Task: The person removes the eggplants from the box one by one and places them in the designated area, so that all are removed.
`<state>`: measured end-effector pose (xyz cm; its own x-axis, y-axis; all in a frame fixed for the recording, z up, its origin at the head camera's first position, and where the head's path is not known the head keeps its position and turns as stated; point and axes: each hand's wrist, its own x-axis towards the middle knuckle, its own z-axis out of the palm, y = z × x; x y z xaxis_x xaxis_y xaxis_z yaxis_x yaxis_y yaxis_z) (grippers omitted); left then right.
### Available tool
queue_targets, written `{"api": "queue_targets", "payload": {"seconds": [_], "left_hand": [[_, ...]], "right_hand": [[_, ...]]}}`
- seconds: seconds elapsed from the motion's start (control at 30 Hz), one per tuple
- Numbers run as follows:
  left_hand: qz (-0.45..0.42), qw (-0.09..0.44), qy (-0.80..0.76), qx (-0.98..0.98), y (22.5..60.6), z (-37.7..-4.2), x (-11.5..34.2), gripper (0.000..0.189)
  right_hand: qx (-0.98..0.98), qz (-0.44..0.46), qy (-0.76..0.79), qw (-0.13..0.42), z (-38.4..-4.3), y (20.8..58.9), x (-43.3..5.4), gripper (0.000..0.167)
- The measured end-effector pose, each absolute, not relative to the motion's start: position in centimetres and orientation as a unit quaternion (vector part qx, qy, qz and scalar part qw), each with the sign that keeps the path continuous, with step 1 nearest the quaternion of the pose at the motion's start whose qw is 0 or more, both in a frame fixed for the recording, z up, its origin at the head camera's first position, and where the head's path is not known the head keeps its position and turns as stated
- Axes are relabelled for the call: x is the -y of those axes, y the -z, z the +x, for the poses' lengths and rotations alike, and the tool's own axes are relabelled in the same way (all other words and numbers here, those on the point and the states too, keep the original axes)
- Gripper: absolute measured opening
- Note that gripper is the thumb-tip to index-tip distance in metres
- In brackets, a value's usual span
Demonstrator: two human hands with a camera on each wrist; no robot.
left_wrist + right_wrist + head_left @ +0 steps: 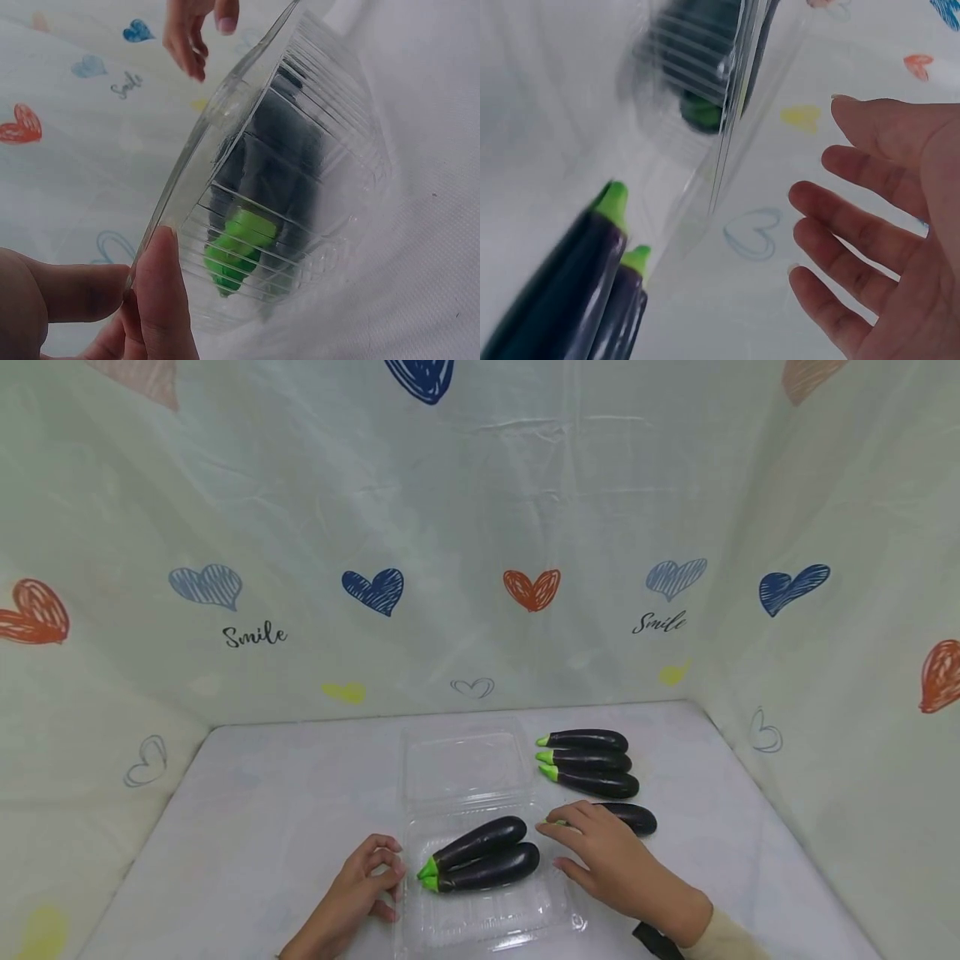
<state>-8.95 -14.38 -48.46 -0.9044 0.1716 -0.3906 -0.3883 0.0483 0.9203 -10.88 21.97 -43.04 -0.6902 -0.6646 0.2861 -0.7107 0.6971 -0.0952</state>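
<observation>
A clear plastic clamshell container (495, 914) lies with its lid folded back, and two dark eggplants (491, 866) with green stems rest side by side inside. My left hand (360, 889) is at its left edge; in the left wrist view, thumb and finger (161, 285) pinch the rim. Just right of the container, my right hand (611, 864) hovers with fingers spread and nothing in its grasp. Under it in the head view lies another eggplant (633, 818), its stem end partly hidden by the fingers. The right wrist view shows loose eggplants (559, 292) below the open palm.
Three more eggplants (588, 762) lie in a stack of rows at the back right of the white table (285, 810). The transparent lid (465, 764) extends behind the container. A pale curtain (465, 510) printed with hearts encloses the table's back and sides.
</observation>
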Motion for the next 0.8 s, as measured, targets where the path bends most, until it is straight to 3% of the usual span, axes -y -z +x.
{"api": "queue_targets", "payload": {"seconds": [0.2,0.8], "left_hand": [[-0.075,0.202,-0.683,-0.698,48.6,-9.1,14.3,0.03],[-0.078,0.201,-0.684,-0.697,48.5,-9.1,14.3,0.03]], "right_hand": [[0.912,0.398,-0.081,0.057,-10.7,42.8,-20.4,0.047],[0.892,0.451,-0.022,-0.006,-10.9,43.9,-17.9,0.047]]}}
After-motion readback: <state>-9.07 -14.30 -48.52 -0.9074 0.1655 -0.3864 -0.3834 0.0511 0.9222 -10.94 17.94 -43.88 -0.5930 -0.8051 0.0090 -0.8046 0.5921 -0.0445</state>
